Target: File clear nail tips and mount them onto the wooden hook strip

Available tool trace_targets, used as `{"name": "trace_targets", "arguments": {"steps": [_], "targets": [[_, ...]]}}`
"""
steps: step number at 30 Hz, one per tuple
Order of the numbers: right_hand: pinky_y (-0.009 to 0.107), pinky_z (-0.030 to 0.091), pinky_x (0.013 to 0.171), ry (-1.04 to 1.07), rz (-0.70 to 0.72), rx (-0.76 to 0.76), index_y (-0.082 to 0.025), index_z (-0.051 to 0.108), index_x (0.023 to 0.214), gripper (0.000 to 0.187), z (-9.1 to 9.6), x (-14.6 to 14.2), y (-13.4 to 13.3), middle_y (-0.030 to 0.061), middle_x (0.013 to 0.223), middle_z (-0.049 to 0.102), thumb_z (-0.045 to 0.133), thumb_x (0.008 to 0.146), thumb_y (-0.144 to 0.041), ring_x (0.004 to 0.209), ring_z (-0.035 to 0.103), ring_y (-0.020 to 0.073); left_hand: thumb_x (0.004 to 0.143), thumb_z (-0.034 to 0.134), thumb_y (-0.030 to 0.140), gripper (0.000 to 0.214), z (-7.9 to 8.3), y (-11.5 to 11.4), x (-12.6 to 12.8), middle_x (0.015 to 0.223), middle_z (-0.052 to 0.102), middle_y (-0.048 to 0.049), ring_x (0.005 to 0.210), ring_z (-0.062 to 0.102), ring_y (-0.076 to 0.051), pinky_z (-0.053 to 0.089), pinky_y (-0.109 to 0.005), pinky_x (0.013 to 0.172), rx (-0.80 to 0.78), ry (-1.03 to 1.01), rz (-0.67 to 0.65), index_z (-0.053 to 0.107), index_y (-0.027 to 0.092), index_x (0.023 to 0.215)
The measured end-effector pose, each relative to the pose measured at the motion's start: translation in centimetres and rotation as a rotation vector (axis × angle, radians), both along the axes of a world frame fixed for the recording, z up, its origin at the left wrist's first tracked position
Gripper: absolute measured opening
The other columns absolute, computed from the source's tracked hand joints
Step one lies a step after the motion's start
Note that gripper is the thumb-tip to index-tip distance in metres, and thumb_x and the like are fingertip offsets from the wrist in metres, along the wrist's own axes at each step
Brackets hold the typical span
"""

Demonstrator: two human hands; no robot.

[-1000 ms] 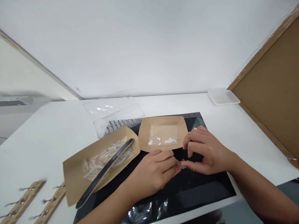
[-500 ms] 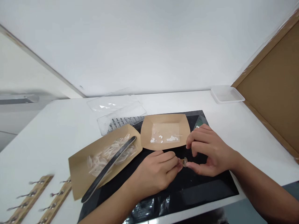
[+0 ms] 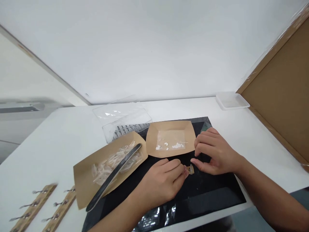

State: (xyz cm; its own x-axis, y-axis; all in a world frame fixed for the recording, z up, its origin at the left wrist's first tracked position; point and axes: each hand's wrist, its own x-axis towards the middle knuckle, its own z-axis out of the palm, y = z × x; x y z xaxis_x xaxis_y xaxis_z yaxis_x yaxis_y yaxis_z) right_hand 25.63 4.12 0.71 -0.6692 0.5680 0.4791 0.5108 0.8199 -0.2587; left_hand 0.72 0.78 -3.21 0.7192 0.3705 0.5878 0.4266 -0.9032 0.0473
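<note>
Since the earlier frame, the bare right hand (image 3: 214,151) has lifted slightly, its thumb coming off the small brown strip with a clear, rounded plastic piece (image 3: 191,169) that it was touching. That strip sits right of the lower centre, pinched firmly between thumb and fingertips of the left hand (image 3: 166,177). Right thumb and forefinger stand a little apart just above it; whether the curled fingers hold anything cannot be told.

Both hands work over a glossy black rectangular mat (image 3: 212,191), its right edge slanting to a corner at lower right, its front edge close to the white tabletop (image 3: 260,161)'s edge. White surface runs between mat and brown cardboard panel (image 3: 277,87) at far right.

Left of centre, a tan paperboard tray (image 3: 83,183) holds clear plastic slivers (image 3: 103,170), with a black, gently curved file (image 3: 113,176) lying across it. Beside it, a smaller tan paperboard tray (image 3: 152,137) holds tiny white discs (image 3: 178,146) on translucent film.
</note>
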Motion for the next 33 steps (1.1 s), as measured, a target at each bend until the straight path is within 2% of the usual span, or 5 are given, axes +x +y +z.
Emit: {"name": "trace_targets", "arguments": {"steps": [5, 8, 13, 22, 33], "targets": [[0.037, 0.033, 0.075, -0.019, -0.003, 0.025, -0.021, 0.06, 0.091, 0.018, -0.3, 0.1, 0.2, 0.0025, 0.088, 0.067, 0.067, 0.098, -0.035, 0.079, 0.059, 0.0186, 0.099, 0.071, 0.01, 0.016, 0.1, -0.3, -0.2, 0.075, 0.068, -0.0012, 0.072, 0.059, -0.015, 0.036, -0.032, 0.059, 0.119, 0.007, 0.002, 0.068, 0.013, 0.083], [0.037, 0.033, 0.076, -0.043, -0.021, 0.03, -0.021, 0.061, 0.095, 0.017, -0.4, 0.2, 0.4, 0.0028, 0.088, 0.067, 0.066, 0.099, -0.036, 0.08, 0.058, 0.0193, 0.099, 0.069, 0.01, 0.005, 0.6, -0.2, -0.4, 0.082, 0.072, -0.0051, 0.081, 0.063, -0.019, 0.042, -0.033, 0.063, 0.172, 0.038, 0.005, 0.073, 0.01, 0.096], [0.037, 0.033, 0.077, -0.057, -0.023, 0.01, -0.021, 0.062, 0.097, 0.017, -0.4, 0.2, 0.4, 0.003, 0.089, 0.067, 0.066, 0.099, -0.037, 0.082, 0.06, 0.0197, 0.1, 0.068, 0.011, 0.009, 1.0, 0.0, -0.6, 0.087, 0.075, -0.0072, 0.088, 0.065, -0.022, 0.049, -0.035, 0.07, 0.182, 0.07, -0.008, 0.073, 0.009, 0.108], [0.036, 0.032, 0.077, -0.071, -0.013, -0.033, -0.021, 0.062, 0.097, 0.015, -0.9, 0.1, 0.7, 0.0023, 0.088, 0.066, 0.064, 0.1, -0.035, 0.082, 0.058, 0.0191, 0.099, 0.072, 0.015, 0.004, 0.0, 0.3, -0.7, 0.092, 0.076, -0.0036, 0.089, 0.065, -0.018, 0.056, -0.034, 0.083, -0.012, 0.009, -0.019, 0.069, 0.015, 0.097], [0.035, 0.033, 0.076, -0.064, -0.001, -0.036, -0.021, 0.062, 0.094, 0.015, -1.0, 0.0, 0.6, 0.0019, 0.087, 0.065, 0.064, 0.099, -0.035, 0.079, 0.055, 0.0182, 0.099, 0.071, 0.013, 0.007, 0.2, 0.0, -1.1, 0.1, 0.077, -0.0063, 0.098, 0.066, -0.022, 0.06, -0.036, 0.085, -0.088, 0.014, -0.043, 0.072, 0.015, 0.105]]}}
